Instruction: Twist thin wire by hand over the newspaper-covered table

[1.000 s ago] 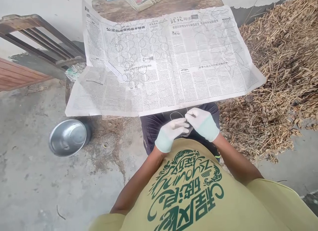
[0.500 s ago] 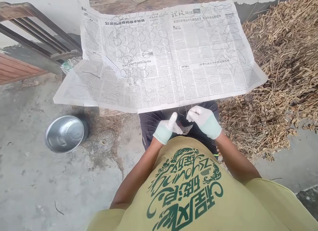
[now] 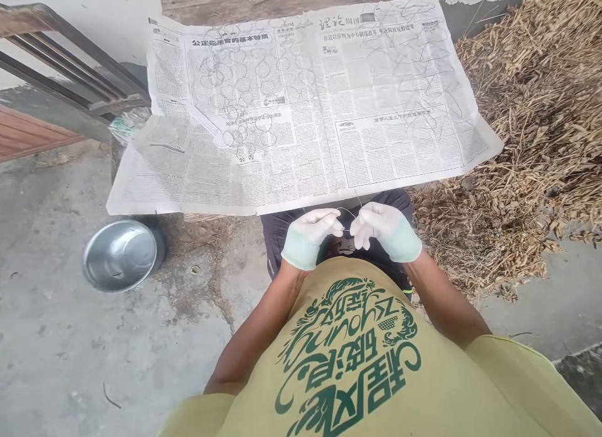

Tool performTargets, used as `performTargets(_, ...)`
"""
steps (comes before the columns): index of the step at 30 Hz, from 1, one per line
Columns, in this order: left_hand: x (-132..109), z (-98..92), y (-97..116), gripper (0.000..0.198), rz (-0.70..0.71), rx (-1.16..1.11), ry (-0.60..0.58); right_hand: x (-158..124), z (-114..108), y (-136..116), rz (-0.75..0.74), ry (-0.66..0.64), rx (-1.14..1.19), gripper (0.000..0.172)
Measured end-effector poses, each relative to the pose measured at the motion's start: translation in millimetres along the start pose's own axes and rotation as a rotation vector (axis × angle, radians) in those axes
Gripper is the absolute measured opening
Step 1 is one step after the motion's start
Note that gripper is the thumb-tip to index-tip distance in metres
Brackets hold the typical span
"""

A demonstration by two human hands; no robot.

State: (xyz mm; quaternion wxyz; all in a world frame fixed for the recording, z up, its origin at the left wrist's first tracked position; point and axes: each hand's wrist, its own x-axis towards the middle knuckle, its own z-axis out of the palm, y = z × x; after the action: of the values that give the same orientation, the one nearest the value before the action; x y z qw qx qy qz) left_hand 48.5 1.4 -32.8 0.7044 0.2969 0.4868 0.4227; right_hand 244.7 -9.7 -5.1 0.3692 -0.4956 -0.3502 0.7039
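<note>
In the head view, the left hand (image 3: 312,236) and right hand (image 3: 384,231), both in white gloves with pale green cuffs, face each other near the middle of the frame. Between them, a thin wire (image 3: 348,210) curves in an arc, just below the near edge of the newspaper (image 3: 301,186). The left pinches it between thumb and fingers; the right grips it between thumb and forefinger, its other fingers curled loosely below.

The newspaper covers much of a wooden worktop (image 3: 207,4) at the upper centre. On its left half lie rounded wire loops (image 3: 242,86) and a white strip with a round end (image 3: 207,122); angular bent wires (image 3: 423,67) lie toward its upper right.

A metal basin (image 3: 106,258) sits on the floor at centre left, a chair (image 3: 23,18) stands at upper left, and dry stalks (image 3: 540,98) fill the upper right.
</note>
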Motion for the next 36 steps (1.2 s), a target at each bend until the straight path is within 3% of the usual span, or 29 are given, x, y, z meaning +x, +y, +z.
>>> performTargets(3,-2,-0.7,2,0.033,0.043,0.016,0.006,0,0,4,0.025,-0.005,0.047,0.020)
performTargets(8,-2,-4.0,-1,0.027,0.119,0.094,0.073,-4,5,-3,-0.108,0.100,-0.161,0.003)
performTargets(11,-1,-1.9,0,0.021,0.179,0.175,0.199,-3,10,-5,-0.125,0.136,-0.193,0.008)
performTargets(16,-3,1.3,5,0.014,0.223,0.251,0.299,11,11,4,-0.071,0.099,0.083,0.022)
performTargets(21,-11,-4.2,7,0.011,0.226,0.608,0.407,19,8,5,0.010,0.100,0.246,0.034)
performTargets(23,-15,-6.6,10,0.014,0.257,0.792,0.384,19,8,3,0.022,0.118,0.282,0.034)
performTargets(27,-19,-9.8,20,0.023,0.288,1.066,0.223,20,10,0,0.007,0.153,0.336,0.032)
performTargets(36,-17,-12.8,42,0.036,0.360,1.254,-0.081,25,8,3,-0.026,0.168,0.344,0.036)
